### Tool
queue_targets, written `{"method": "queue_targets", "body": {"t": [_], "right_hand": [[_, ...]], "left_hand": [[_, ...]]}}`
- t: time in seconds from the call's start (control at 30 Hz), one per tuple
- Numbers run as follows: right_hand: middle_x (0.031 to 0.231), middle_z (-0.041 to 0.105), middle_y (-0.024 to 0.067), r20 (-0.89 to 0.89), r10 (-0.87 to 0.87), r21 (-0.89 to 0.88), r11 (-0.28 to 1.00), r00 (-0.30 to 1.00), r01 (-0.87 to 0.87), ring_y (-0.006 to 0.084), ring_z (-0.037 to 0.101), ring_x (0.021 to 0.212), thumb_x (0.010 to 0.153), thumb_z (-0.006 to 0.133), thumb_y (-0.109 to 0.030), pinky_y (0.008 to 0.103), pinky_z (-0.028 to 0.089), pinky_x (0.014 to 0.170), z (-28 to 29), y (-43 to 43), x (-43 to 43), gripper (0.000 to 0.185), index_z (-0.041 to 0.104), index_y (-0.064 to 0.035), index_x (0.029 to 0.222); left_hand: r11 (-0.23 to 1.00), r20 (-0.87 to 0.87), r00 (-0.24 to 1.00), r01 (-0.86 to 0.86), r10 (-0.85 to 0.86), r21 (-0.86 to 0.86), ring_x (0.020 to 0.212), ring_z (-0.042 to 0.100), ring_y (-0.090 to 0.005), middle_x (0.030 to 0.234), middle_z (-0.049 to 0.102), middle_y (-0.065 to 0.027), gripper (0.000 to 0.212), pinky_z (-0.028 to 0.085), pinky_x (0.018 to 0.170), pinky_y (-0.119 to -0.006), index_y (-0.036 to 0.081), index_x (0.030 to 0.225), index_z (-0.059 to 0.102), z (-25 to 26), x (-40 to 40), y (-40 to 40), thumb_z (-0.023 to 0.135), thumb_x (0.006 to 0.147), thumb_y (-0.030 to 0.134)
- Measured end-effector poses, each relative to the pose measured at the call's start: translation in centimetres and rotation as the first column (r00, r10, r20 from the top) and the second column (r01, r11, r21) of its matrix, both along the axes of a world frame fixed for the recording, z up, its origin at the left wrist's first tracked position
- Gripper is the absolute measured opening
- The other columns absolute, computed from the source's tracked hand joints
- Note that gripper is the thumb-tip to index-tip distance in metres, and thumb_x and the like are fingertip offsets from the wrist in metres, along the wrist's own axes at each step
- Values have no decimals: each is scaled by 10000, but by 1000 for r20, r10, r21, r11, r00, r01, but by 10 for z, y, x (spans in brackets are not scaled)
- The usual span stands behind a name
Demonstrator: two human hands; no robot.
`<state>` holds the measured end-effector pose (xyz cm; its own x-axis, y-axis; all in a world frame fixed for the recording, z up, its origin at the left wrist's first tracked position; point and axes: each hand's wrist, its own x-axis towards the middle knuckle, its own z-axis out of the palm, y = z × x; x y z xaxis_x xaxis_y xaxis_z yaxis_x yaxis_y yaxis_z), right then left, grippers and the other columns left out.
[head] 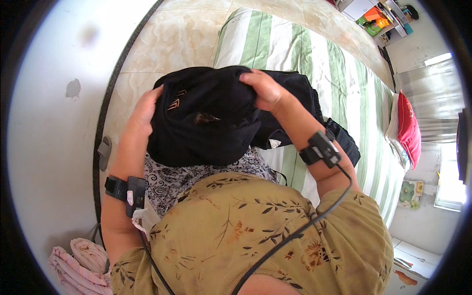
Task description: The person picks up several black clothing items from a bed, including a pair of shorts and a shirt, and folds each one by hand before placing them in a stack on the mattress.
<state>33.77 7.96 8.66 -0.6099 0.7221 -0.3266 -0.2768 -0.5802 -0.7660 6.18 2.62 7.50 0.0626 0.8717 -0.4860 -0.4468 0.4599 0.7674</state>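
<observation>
A bunched black garment (206,136) with a small copper-coloured print hangs between my two hands, above my lap. My left hand (145,110) grips its left edge, with the fingertips hidden behind the cloth. At its upper right, my right hand (264,89) pinches the fabric, thumb on top and the other fingers mostly out of sight. More black clothing (295,84) lies under and beyond my right forearm on the striped bed. A white tag (274,143) shows at the edge of this black cloth.
The bed (339,73) has a green-and-white striped cover and a red pillow (409,129) at its far right. A grey slipper (104,153) rests by the left wall. Pink bedding (83,263) is piled at lower left. Cables (284,245) run from both forearm bands across my front.
</observation>
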Motion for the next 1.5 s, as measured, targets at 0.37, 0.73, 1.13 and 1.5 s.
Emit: {"method": "queue_targets", "body": {"t": [0.37, 0.73, 1.13, 1.5], "right_hand": [[1054, 619, 168, -693, -13, -79, 995, 721, -58, 288, 615, 935, 867, 506, -321, 394, 477, 882, 84, -4, -5, 418, 563, 15, 1110], [861, 640, 139, -126, -38, 96, 994, 991, 50, 231, 625, 758, 804, 587, -223, 317, 522, 678, 76, -45, -62, 279, 594, 25, 931], [884, 621, 84, 131, 451, 479, 751, 883, -454, 178, 594, 843, 795, 474, -52, 273, 476, 778, 5, -72, -75, 220, 574, 58, 958], [722, 583, 132, 855, -102, 463, 591, 508, -660, 182, 587, 705, 855, 507, -267, 309, 478, 603, -80, -24, -33, 298, 592, -8, 974]], "left_hand": [[927, -941, 48, 162, 336, 340, 826, 609, -190, 921, 638, -111, 338, 477, 726, -298, -9, 1036, 575, -76, -61, -4, 622, 810, 238], [846, -475, 869, 354, -140, 398, 1013, 549, -176, 1108, 574, -92, 271, 440, 897, -308, 20, 1120, 532, 5, 57, -24, 520, 861, 101], [869, -150, 926, 378, -347, 319, 1121, 443, -200, 1232, 464, -91, 357, 346, 973, -319, 61, 1218, 449, 16, 10, -93, 458, 883, 186], [687, -892, 358, 723, -275, 78, 1221, 346, -223, 1345, 364, -90, 438, 259, 1043, -330, 98, 1307, 373, 21, 17, -102, 401, 904, 265]]}}
